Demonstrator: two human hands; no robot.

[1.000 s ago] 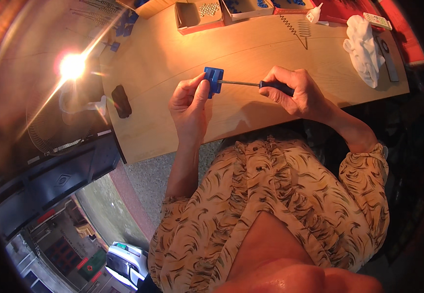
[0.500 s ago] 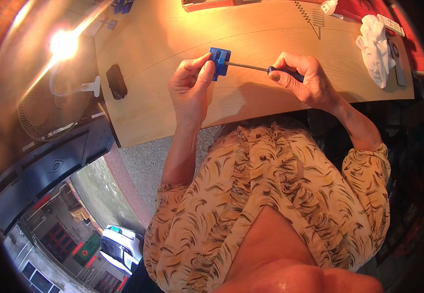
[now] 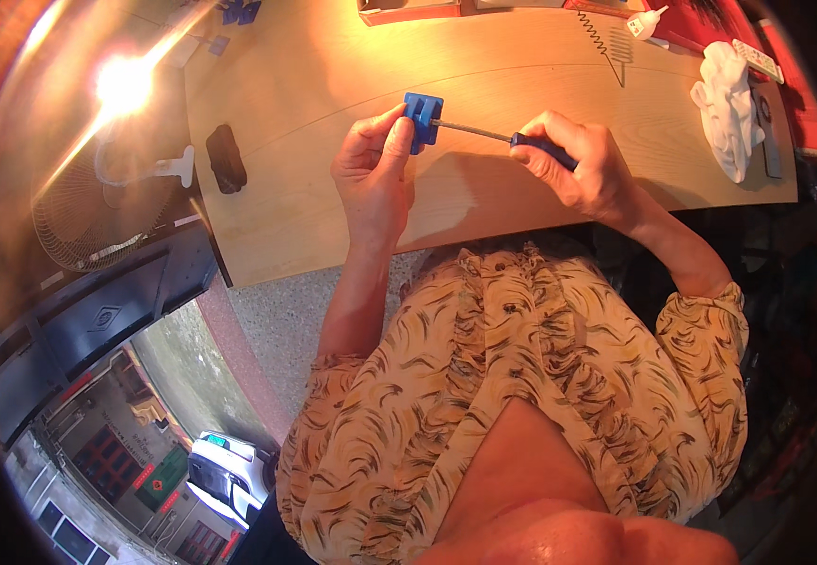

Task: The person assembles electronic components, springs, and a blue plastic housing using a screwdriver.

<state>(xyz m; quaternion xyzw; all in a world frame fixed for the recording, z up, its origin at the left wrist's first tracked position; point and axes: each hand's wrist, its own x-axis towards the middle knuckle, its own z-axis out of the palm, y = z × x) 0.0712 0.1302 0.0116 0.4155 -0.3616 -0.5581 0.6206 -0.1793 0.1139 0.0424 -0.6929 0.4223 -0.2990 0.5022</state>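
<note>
A person's left hand [image 3: 373,174] gripped a small blue block [image 3: 422,118] above a wooden table [image 3: 300,212], thumb and fingers pinched on its near left side, while the right hand [image 3: 589,171] closed around the dark handle of a screwdriver [image 3: 523,143]. The thin shaft ran nearly level to the block's right face; whether the tip sat in a screw or a hole was too small to tell.

The likeliest trouble lay at that tip. A sideways push or a poor seat could have let it skid across the plastic, scratching the face or sliding toward the left thumb and fingers, which were close beside it. The block had no support but that pinch, so a hard twist could have turned it in the fingers or sent it to the tabletop. With the right hand set well back on the handle, a slight tilt of the wrist could have pushed the shaft out of line, and too much force might have cracked the plastic.

Glare from a bright lamp [image 3: 124,87] at left could have made the contact harder to judge. A white cloth [image 3: 727,113] lay well apart, near the table's right end.
</note>
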